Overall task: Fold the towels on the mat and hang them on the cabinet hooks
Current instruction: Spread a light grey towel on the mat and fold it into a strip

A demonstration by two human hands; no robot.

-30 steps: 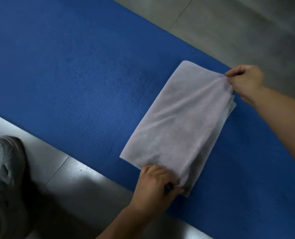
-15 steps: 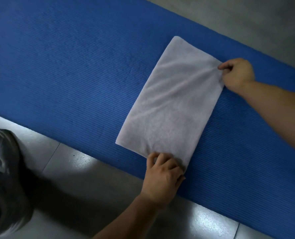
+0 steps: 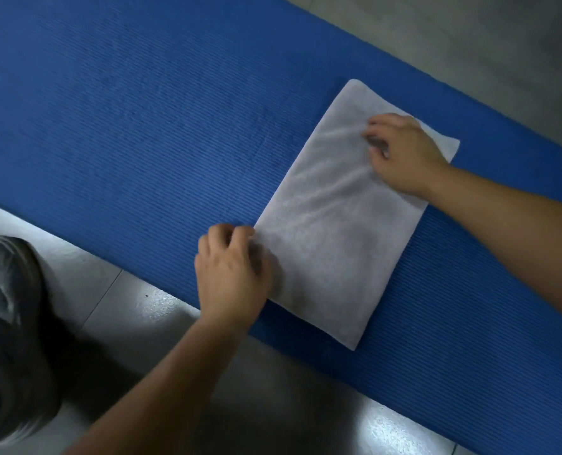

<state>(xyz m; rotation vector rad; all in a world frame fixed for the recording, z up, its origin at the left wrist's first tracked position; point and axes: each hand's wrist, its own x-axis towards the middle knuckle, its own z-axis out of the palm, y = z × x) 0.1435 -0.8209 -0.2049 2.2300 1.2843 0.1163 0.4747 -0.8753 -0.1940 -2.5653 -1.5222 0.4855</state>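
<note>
We are in the folding half of the job. The blue mat [image 3: 141,126] runs across the view from 10 o'clock to 4 o'clock, with grey floor [image 3: 135,326] on both sides of it. The pale towel [image 3: 332,244] lies flat on the mat right of centre. It is already a tidy narrow rectangle, its long axis running from 1 o'clock to 7 o'clock. A shoe [image 3: 7,323] sits on the floor at the 8 o'clock edge of the view.

The left hand [image 3: 230,274] is at the towel's 9 o'clock corner, fingers curled over the short edge as if gripping it; we cannot see its thumb. The right hand [image 3: 404,156] rests on the towel's 1 o'clock end, with bent fingers and thumb nipping the cloth. Creases fan out from that spot.

We judge the fold close to finished. The next move is either one more fold, bringing one short end over the other with the edges square, or lifting the bundle without letting the layers slide apart. No cabinet or hooks are in view, so hanging is not yet begun.
</note>
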